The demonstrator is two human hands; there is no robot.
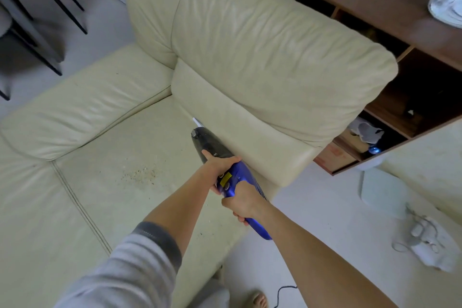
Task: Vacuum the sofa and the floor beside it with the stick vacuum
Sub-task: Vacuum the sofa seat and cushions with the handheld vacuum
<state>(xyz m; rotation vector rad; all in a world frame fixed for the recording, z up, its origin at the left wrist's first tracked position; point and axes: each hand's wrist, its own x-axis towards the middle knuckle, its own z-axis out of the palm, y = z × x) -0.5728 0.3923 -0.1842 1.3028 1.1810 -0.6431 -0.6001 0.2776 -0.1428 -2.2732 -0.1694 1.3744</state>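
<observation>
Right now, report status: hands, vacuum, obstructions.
Both hands on vacuum: left hand forward, right hand on handle. Nozzle at sofa back crease. Crumbs on seat. No obstructions seen.

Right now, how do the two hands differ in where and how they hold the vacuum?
The left hand grips the vacuum farther forward, where the blue body meets the dark front section; the right hand grips the blue handle at the rear. The left hand's forefinger lies straight along the dark section; the right hand's fingers all curl round the handle. Both hands grip the same vacuum over the sofa.
</observation>
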